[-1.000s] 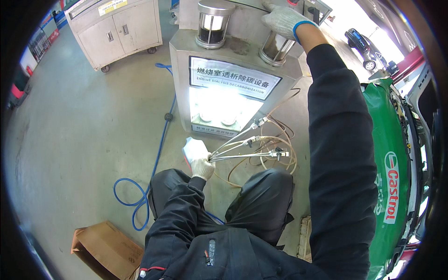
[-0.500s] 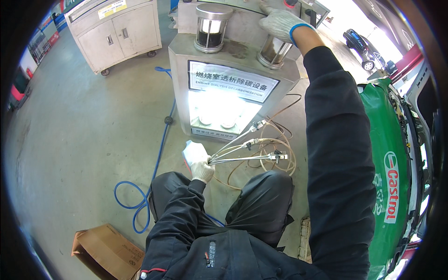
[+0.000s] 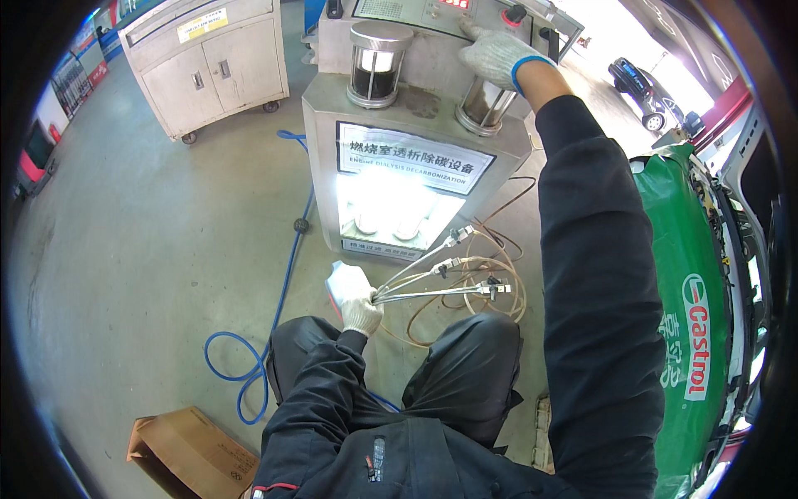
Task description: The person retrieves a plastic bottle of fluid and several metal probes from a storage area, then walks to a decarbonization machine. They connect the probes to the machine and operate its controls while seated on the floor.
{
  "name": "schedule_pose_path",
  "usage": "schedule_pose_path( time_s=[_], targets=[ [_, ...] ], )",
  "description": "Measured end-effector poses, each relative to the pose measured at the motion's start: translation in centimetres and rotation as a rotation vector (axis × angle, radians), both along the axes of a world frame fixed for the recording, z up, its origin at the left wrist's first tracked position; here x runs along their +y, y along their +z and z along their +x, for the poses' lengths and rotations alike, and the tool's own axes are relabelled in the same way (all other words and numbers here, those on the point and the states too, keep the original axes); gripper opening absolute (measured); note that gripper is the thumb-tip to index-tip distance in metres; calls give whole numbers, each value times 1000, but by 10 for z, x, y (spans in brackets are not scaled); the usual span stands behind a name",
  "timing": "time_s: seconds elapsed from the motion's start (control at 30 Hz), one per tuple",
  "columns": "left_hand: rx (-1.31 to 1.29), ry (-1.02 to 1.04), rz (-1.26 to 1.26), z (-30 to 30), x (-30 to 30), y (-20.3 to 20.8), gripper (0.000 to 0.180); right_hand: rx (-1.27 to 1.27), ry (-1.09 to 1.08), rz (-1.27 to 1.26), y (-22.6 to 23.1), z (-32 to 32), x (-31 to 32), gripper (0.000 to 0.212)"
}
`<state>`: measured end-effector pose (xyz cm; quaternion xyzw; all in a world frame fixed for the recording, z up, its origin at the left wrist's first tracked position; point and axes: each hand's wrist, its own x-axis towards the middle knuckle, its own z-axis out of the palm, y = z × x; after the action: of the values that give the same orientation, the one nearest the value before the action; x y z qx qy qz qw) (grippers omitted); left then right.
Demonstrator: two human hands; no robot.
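My left hand [image 3: 362, 313], in a white knit glove, is closed around several thin metal tubes [image 3: 424, 295] that fan out to the right and end in small valve fittings. A pale white-blue object [image 3: 347, 281], perhaps a bottle, sticks out past the same hand; its lower part is hidden. Across the top of a grey metal machine [image 3: 320, 125] reaches my right hand [image 3: 496, 58], gloved as well. A finger of it stretches to the sloped control panel [image 3: 399, 10], near a red digital display [image 3: 454, 3]. A knob with a red base [image 3: 514, 14] is beside it.
Two glass cylinders [image 3: 376, 71] [image 3: 485, 104] stand on the machine; its front window glows. Brown hoses [image 3: 522, 291] coil on the floor, a blue hose [image 3: 287, 274] runs left. Also around: a cabinet on wheels [image 3: 212, 75], a cardboard box [image 3: 199, 449], a green cover [image 3: 682, 274] over a car.
The view has tilted up slightly, showing more of the control panel and its display. My right hand has shifted a little on the panel; my left hand keeps its hold on the tubes.
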<state>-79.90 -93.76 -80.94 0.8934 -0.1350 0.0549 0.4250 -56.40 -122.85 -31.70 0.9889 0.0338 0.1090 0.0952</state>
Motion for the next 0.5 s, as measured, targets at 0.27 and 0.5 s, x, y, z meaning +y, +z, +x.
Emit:
schedule_pose_path(
  time_s=[0.27,0.5],
  targets=[
    [41,-2,56,-1,1,-5,25,-6,102,-447,2,-1,14,70],
    [69,-11,42,0,1,-4,20,-66,-75,-278,16,-14,67,83]
  ],
)
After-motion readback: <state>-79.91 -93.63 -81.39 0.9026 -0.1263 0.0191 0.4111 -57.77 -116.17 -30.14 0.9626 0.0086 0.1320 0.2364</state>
